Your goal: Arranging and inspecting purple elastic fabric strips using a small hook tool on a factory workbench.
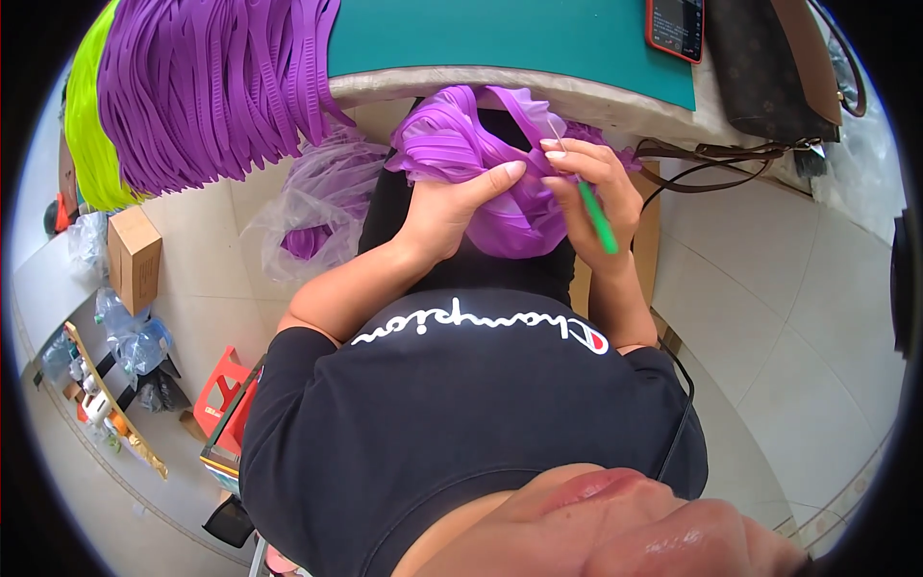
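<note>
On my lap lies a bunched heap of soft purple rubber straps (pixel 519 226), gathered in loops and folds. My left hand (pixel 447 207) grips the heap from its left side, thumb on top and the other fingers hidden under the straps. In my right hand (pixel 606 178) is a slim tool with a green handle (pixel 601 226) and a thin metal tip. The tip points up and away from me, by the right part of the heap. The tool's exact kind is unclear. Whether the tip touches a strap, I cannot tell.
Many purple straps (pixel 207 87) hang over the table edge at far left, beside yellow-green ones (pixel 91 115). A phone (pixel 676 29) lies on the green mat (pixel 500 38). A brown bag (pixel 769 72) sits at right. Below are a clear plastic bag (pixel 322 192) and cardboard box (pixel 135 260).
</note>
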A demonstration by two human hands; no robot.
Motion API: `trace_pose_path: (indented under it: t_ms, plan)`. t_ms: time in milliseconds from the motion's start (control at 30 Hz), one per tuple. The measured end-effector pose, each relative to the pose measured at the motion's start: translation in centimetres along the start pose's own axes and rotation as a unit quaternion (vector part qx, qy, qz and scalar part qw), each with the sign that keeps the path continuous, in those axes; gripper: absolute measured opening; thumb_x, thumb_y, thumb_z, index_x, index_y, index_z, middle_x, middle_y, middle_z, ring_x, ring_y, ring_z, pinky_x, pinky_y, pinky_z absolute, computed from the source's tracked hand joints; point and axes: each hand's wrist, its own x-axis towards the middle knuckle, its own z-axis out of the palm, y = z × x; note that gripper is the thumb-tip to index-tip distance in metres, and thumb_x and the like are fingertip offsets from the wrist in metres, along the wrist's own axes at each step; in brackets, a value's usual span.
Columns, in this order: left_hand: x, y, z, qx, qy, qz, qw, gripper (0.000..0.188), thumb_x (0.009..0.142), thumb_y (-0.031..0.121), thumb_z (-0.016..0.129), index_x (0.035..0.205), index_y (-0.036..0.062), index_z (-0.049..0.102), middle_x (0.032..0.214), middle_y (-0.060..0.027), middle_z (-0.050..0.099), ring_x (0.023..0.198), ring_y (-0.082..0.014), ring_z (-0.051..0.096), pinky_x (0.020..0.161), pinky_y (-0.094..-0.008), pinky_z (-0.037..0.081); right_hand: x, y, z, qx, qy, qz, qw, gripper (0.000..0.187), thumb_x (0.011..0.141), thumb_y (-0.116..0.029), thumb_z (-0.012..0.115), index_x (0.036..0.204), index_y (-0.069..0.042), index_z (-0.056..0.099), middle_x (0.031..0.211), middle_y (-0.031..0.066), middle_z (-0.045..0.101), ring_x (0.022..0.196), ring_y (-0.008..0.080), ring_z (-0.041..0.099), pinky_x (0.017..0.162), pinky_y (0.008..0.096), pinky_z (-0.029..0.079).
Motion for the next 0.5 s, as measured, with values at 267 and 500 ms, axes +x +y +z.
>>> trace_pose_path:
  t_ms: [267, 500]
  plan:
    - [-0.3, -0.4, -0.3, 0.09, -0.034, 0.012, 0.995, 0.022, 0.084, 0.008, 0.07, 0.103, 0.0017, 0.062, 0.098, -0.0032, 0.063, 0.091, -0.0104, 0.059, 0.081, -0.0262, 0.047, 0.1, 0.6, -0.9, -0.008, -0.052, -0.013, 0.999, 0.023, 0.072, 0.009, 0.07, 0.089, -0.002, 0.058, 0.086, 0.0121, 0.064, 0.077, 0.0245, 0.064, 0.068, 0.0298, 0.05]
    - [-1.0, 0.1, -0.7, 0.093, -0.061, -0.043, 0.993, 0.032, 0.083, 0.005, 0.07, 0.112, 0.001, 0.058, 0.102, -0.0054, 0.063, 0.098, -0.0137, 0.06, 0.088, -0.0291, 0.047, 0.5, 0.2, -1.9, 0.089, -0.076, 0.073, 0.99, 0.019, 0.076, 0.011, 0.066, 0.081, -0.003, 0.054, 0.083, 0.0092, 0.06, 0.072, 0.0173, 0.06, 0.063, 0.0256, 0.049]
